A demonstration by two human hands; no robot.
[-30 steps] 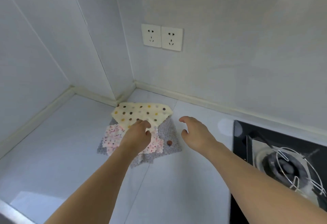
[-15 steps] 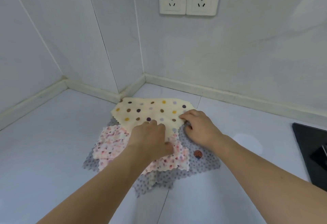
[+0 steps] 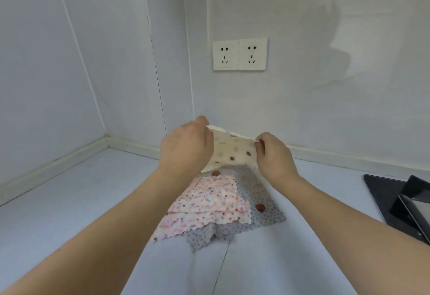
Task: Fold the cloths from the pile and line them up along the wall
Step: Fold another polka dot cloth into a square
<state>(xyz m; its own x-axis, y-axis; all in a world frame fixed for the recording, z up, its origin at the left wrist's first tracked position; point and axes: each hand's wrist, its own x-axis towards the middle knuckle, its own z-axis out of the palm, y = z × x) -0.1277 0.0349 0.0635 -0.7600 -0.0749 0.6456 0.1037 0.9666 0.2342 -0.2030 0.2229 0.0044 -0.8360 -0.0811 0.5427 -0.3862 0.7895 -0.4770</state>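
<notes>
A cream cloth with coloured dots (image 3: 230, 152) hangs in the air above the pile. My left hand (image 3: 188, 145) pinches its upper left corner and my right hand (image 3: 274, 155) pinches its upper right corner, so its top edge is stretched between them. Under it on the counter lie a pink-speckled white cloth (image 3: 209, 204) and, beneath that, a grey dotted cloth (image 3: 263, 192) with small red spots. My left hand hides part of the cream cloth's left side.
The pile sits on a pale counter (image 3: 69, 213) near the corner of two tiled walls. A double wall socket (image 3: 239, 53) is above it. A black hob (image 3: 400, 199) lies at the right edge.
Both hands took hold of the cream dotted cloth, which lay on top of the pile, and lifted it up off the other cloths. The camera view tilted up.
</notes>
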